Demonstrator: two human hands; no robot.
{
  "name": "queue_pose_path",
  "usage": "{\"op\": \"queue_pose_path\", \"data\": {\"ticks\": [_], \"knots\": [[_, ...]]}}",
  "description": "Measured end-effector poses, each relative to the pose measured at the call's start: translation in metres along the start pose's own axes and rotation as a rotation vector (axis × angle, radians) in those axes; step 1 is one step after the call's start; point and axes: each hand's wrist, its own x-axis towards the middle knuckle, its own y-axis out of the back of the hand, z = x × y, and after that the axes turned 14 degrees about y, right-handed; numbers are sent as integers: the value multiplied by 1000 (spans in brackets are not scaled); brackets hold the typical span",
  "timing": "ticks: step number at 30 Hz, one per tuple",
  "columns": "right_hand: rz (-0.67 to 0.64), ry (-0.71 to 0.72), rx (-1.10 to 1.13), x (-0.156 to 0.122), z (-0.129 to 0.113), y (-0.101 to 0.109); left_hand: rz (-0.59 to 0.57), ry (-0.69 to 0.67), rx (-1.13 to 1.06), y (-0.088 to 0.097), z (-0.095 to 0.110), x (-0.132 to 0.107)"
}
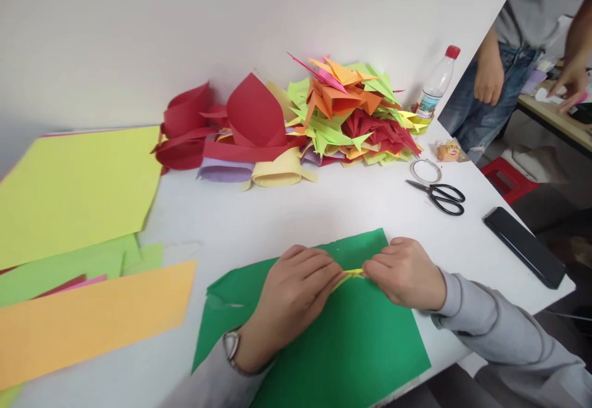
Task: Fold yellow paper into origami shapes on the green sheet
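Left hand [298, 288] and right hand [404, 275], fingers closed, pinch narrow yellow paper [354, 271]; uneven pulling could tear it.

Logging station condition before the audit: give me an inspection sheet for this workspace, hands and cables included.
Surface: white table, against a wall; paper covers much of its left side.
Work items: narrow yellow paper piece between the hands, above a green sheet.
Clutter: mixed folded-paper pile, yellow sheet, orange sheet, bottle, wrapped snack, black-handled scissors, black oblong case.
Hands: left hand and right hand both pinch the yellow piece.
Cables: nothing seen on the table.
Surroundings: another person stands beyond the right edge, near a red stool.
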Motion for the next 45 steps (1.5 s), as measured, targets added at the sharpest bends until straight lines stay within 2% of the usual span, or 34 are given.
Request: {"op": "queue_pose_path", "data": {"ticks": [6,14,17,20,22,24,26,28,31,34,35,37,40,45], "knots": [[27,-44,48,-3,10,1,40,135,-181,7,-15,3],[29,-183,228,-6,16,1,-2,602,-536,20,-20,4],[34,-242,347,-6,18,3,86,736,-626,21,-20,5],[55,-339,469,-6,21,5,243,871,-738,23,-27,6],[99,-429,577,-6,22,5,359,912,-788,24,-35,7],[160,-541,746,-5,22,3,422,939,-887,23,-39,8],[227,-678,957,-3,20,-1,400,980,-1020,20,-38,9],[290,-808,1155,1,16,-7,313,998,-1112,12,-28,8],[378,-914,1344,9,7,-15,74,958,-1205,-3,-1,5],[423,-914,1428,16,-4,-21,-139,957,-1257,-19,25,1],[432,-904,1441,18,-7,-23,-147,966,-1254,-23,31,1],[446,-891,1438,20,-14,-26,-88,1007,-1237,-29,38,1],[453,-890,1399,22,-21,-29,17,1075,-1252,-32,38,2],[396,-800,1394,20,-19,-28,-9,1110,-1293,-31,31,1]]}}
